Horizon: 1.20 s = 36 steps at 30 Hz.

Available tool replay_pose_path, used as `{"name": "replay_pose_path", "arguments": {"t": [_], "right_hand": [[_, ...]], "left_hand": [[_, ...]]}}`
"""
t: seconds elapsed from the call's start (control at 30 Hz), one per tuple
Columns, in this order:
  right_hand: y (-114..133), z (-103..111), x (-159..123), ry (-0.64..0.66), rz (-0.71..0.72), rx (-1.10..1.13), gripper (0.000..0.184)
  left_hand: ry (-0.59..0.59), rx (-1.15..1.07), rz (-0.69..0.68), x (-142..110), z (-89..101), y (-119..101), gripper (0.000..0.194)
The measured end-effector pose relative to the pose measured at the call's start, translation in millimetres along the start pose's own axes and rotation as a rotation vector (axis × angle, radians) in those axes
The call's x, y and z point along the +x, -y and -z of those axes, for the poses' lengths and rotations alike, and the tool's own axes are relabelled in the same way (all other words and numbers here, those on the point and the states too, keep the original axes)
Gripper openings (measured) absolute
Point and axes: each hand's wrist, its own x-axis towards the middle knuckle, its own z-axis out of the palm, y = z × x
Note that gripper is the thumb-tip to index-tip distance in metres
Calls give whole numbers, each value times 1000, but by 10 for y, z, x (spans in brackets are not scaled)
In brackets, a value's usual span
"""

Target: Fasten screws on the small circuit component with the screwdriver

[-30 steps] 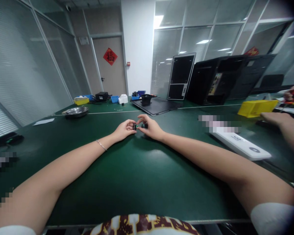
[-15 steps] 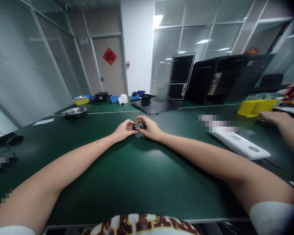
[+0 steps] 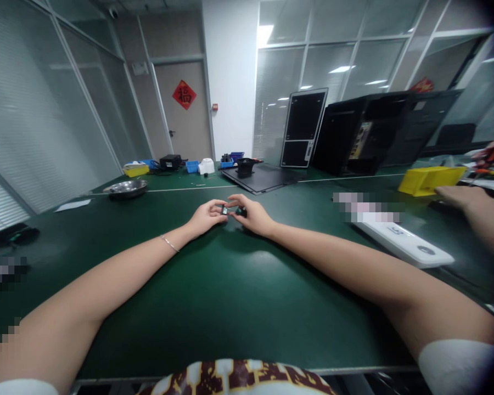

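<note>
Near the middle of the green table (image 3: 214, 285), my two hands meet just above its surface. My left hand (image 3: 206, 218) is closed, pinching a small dark piece with a pale face (image 3: 224, 210) between thumb and fingers. Close against it, my right hand (image 3: 251, 215) has its fingers curled round a small dark part (image 3: 241, 211), mostly hidden by the palm. The fingertips of both hands nearly touch around the pale-faced piece. Both parts are too small to name more exactly.
At the right lie a long white device (image 3: 411, 244) and a yellow bin (image 3: 424, 181), with another person's hand (image 3: 465, 203) beside them. A metal bowl (image 3: 128, 188) stands at the left. Behind are a black panel (image 3: 267, 178), blue bins (image 3: 192, 167) and a computer case (image 3: 304, 129).
The piece in my left hand has turned, so its pale face now shows. My left hand has shifted very slightly left; my right hand stays nearly in place.
</note>
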Motion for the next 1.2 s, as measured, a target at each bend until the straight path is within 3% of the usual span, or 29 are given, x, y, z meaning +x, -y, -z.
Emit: {"name": "replay_pose_path", "arguments": {"t": [0.37, 0.63, 0.93, 1.2], "right_hand": [[-5, -16, 0, 7, 80, 28, 39], [-29, -15, 7, -27, 134, -53, 25], [-32, -16, 11, -1, 120, -91, 23], [-28, -12, -12, 74, 93, -322, 31]], "left_hand": [[4, 22, -16, 11, -4, 11, 31], [-25, 33, -19, 6, 0, 22, 32], [-7, 85, -41, 2, 5, 14, 33], [-43, 89, -18, 2, 1, 7, 35]]}}
